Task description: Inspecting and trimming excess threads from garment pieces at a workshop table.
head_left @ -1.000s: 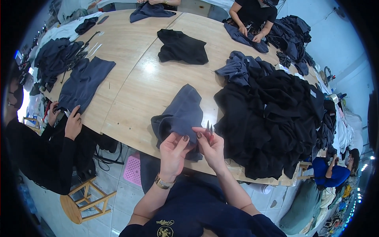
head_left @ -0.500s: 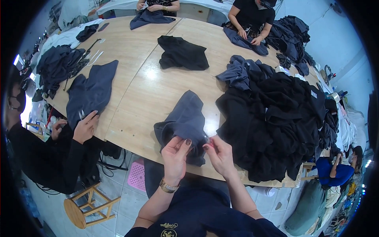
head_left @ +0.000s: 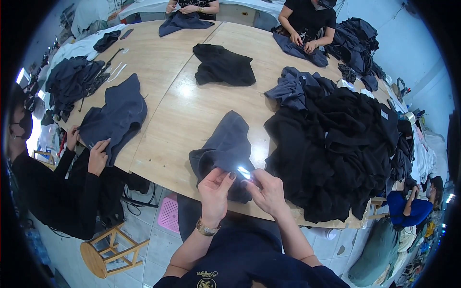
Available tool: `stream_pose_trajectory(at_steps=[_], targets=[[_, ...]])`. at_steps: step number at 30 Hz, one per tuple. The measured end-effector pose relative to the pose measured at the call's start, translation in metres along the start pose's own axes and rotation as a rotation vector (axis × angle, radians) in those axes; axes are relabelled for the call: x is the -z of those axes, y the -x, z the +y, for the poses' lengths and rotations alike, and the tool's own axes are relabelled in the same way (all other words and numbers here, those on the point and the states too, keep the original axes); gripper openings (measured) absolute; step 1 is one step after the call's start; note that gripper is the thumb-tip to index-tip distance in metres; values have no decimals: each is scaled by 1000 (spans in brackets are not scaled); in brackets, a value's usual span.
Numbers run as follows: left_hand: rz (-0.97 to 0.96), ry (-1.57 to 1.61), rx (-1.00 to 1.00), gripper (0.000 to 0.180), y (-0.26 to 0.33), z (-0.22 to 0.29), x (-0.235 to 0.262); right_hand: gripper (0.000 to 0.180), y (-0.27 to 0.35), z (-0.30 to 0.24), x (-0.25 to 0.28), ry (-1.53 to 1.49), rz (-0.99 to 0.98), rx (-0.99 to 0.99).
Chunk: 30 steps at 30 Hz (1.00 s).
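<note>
At the near edge of the bench, a dark grey garment lies bunched, its lower hem pulled over the edge toward the person, probably so the seam can be worked close to the body. The left hand is curled, thumb and fingertips pinching a fold of that hem; a gold watch sits on the wrist. The right hand is also closed up, its fingers pressed around a small shiny tool that glints between the two hands; whether it is a snipper or something else is too small to tell. Both hands touch the cloth, close together, holding the fabric taut between them.

Just right of the garment, a large heap of black clothes covers the right side of the bench, within easy reach. At the left edge, another person's hand rests on a second grey garment spread flat. Toward the middle, a black garment lies alone. At the far edge two more people handle a blue-grey piece and another one. A wooden stool and a pink basket stand on the floor below the near edge.
</note>
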<state>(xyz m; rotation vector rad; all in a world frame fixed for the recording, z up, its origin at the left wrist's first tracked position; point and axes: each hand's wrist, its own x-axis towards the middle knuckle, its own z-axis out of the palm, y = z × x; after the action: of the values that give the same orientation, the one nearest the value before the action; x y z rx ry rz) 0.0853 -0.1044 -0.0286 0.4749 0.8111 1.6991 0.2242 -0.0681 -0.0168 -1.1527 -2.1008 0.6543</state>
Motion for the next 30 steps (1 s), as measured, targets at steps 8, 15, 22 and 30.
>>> stream_pose_trajectory(at_steps=[8,15,22,30], targets=[[-28,-95,-50,25,0,-3,4,26,0,1,6,103,42,33],[-37,-43,-1,27,-2,-1,1,26,-3,4,9,14,42,-80],[-41,-29,15,26,0,-2,3,23,-6,-1,7,49,13,-54],[-50,-41,20,25,-3,-2,6,15,-7,6,7,-143,120,-223]])
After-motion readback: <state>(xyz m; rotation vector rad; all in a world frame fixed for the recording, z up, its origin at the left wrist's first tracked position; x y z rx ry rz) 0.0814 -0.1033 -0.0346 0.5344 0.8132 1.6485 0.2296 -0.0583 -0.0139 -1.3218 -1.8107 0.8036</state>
